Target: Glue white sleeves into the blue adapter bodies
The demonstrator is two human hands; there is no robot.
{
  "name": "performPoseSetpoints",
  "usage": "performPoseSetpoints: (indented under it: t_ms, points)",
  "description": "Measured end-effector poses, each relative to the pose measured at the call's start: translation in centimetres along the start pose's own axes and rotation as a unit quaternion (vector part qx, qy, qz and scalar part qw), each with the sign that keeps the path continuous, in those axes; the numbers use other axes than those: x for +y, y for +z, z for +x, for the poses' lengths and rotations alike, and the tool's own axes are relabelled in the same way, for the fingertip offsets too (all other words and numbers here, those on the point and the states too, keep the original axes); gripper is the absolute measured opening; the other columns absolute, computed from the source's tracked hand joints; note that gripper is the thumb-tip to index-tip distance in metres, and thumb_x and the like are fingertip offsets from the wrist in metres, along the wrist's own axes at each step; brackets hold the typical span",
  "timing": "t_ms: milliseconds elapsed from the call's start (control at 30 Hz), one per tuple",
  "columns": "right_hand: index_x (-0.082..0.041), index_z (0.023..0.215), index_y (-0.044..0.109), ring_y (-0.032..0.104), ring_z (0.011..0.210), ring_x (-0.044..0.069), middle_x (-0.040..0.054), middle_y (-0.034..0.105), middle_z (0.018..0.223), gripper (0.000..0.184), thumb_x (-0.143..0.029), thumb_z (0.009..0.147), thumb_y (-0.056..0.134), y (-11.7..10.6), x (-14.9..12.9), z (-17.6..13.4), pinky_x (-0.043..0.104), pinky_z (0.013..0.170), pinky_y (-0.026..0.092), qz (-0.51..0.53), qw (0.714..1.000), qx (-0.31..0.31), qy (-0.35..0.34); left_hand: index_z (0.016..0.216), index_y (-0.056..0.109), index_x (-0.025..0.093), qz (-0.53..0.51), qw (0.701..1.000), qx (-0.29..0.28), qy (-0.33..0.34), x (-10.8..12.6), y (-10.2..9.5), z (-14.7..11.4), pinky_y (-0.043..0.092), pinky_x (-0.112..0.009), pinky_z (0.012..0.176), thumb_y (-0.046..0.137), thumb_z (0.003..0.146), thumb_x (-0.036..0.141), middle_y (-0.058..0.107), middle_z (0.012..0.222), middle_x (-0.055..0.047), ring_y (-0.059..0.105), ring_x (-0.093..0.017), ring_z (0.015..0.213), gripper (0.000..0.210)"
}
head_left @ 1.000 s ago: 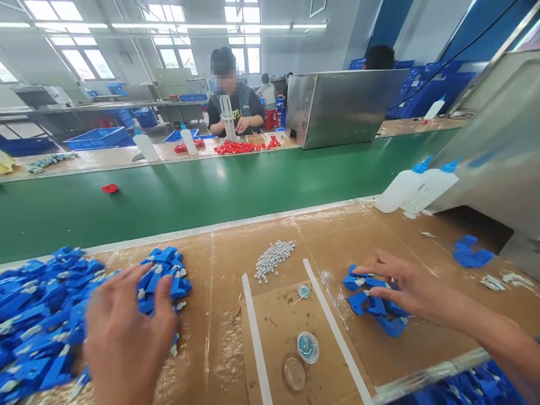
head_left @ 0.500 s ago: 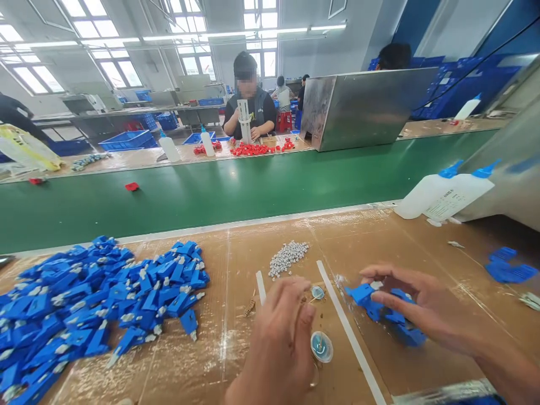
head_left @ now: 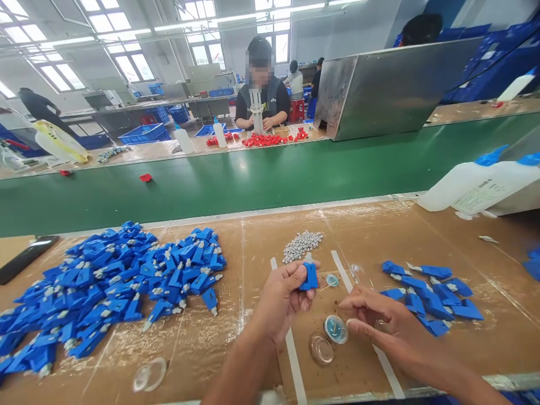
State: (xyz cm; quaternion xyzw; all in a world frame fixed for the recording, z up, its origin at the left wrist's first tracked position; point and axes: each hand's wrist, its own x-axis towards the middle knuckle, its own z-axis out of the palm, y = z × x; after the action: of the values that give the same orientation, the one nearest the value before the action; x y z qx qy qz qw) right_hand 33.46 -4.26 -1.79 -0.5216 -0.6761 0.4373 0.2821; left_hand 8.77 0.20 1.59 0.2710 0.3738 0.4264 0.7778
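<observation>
My left hand pinches a small blue plastic piece with a pale tip between thumb and fingers, above the middle of the table. My right hand hovers beside a small clear cup of blue liquid; its thumb and forefinger are apart, with nothing visible between them. A clear empty dish sits against the cup. Beyond the hands lie a small blue blob with a thin stick and a heap of small grey pieces.
A large pile of blue pieces covers the left; a smaller group lies right. White bottles lean at the right. A dark phone-like slab is far left. Past the green belt, a person sits behind red pieces.
My right hand has moved left from the right-hand blue group to the cup. My left hand now shows a blue piece in its fingers. The view has shifted left.
</observation>
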Motion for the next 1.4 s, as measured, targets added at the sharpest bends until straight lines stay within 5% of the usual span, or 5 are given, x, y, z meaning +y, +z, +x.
performPoseSetpoints:
  t_ms: [367, 767, 967, 1167, 1400]
  points:
    - [-0.024, 0.080, 0.070, 0.062, 0.078, 0.022, 0.0014, 0.065, 0.083, 0.052, -0.066, 0.109, 0.060, 1.9, 0.1, 1.0, 0.035, 0.075, 0.048, -0.005, 0.999, -0.033, -0.006, 0.091, 0.075, 0.010, -0.023, 0.999, 0.033, -0.009, -2.0, -2.7, 3.0, 0.037, -0.017, 0.050, 0.106, 0.062, 0.053, 0.065, 0.080, -0.003, 0.055, -0.008, 0.061, 0.061]
    - [-0.027, 0.092, 0.067, 0.066, 0.084, 0.026, 0.0056, 0.068, 0.096, 0.034, -0.040, 0.118, 0.048, 1.5, -0.6, -0.1, 0.039, 0.075, 0.050, -0.128, 0.983, -0.081, -0.100, 0.085, 0.071, 0.013, -0.066, 0.997, 0.034, -0.008, -2.1, -2.5, 4.8, 0.041, -0.016, 0.049, 0.105, 0.068, 0.041, 0.068, 0.079, -0.002, 0.058, -0.008, 0.061, 0.047]
    - [-0.027, 0.092, 0.060, 0.061, 0.084, 0.024, 0.0016, 0.063, 0.092, 0.041, -0.055, 0.118, 0.046, 0.3, -0.8, 0.1, 0.037, 0.079, 0.050, -0.026, 0.994, -0.104, -0.016, 0.096, 0.078, 0.009, -0.101, 0.994, 0.023, -0.029, -2.9, -2.9, 5.0, 0.046, -0.017, 0.050, 0.096, 0.081, 0.035, 0.073, 0.084, -0.007, 0.062, -0.010, 0.063, 0.035]
    - [-0.027, 0.095, 0.071, 0.060, 0.081, 0.021, 0.0006, 0.064, 0.088, 0.039, -0.059, 0.113, 0.057, 0.0, -0.8, 2.3, 0.031, 0.073, 0.051, 0.121, 0.992, 0.014, 0.020, 0.101, 0.081, 0.006, -0.115, 0.992, -0.003, -0.055, -3.9, -3.6, 4.9, 0.046, -0.015, 0.048, 0.100, 0.077, 0.043, 0.070, 0.079, -0.005, 0.063, -0.010, 0.061, 0.047]
    - [-0.030, 0.094, 0.073, 0.069, 0.080, 0.024, 0.0033, 0.073, 0.087, 0.035, -0.058, 0.112, 0.062, 0.1, -2.2, 5.8, 0.033, 0.072, 0.058, 0.039, 0.988, 0.135, -0.066, 0.102, 0.081, 0.007, -0.129, 0.990, -0.018, -0.061, -4.6, -3.7, 5.1, 0.045, -0.016, 0.047, 0.101, 0.075, 0.050, 0.069, 0.077, -0.005, 0.063, -0.010, 0.060, 0.055]
